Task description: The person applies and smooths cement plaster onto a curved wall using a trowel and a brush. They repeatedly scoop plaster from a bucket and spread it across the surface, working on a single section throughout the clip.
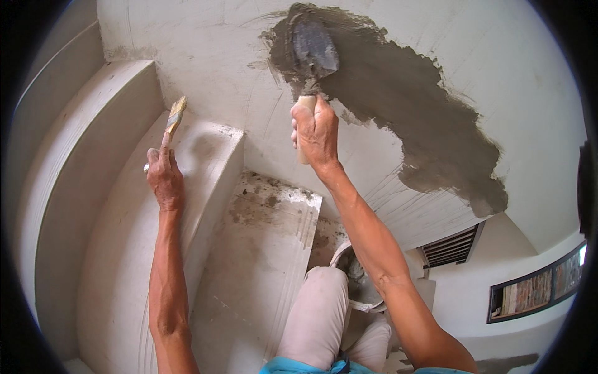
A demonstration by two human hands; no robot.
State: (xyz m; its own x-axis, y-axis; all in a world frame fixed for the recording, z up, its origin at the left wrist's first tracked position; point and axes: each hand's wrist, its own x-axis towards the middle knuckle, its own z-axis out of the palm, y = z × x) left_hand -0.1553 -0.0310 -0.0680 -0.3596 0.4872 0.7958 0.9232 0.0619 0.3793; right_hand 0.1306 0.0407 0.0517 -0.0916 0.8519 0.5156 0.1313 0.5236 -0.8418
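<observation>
My right hand is closed round the wooden handle of a metal trowel, whose blade lies over the upper left part of a dark grey patch of wet mortar on the pale wall. On the left, my left hand grips a paintbrush, bristles pointing up, above a pale stair step. Below my right forearm, a bucket with grey mix in it is partly hidden by my leg.
Curved stairs rise on the left, with a lower stained tread beside my legs. At the right are a slatted vent and a narrow dark-framed window low in the curved white wall.
</observation>
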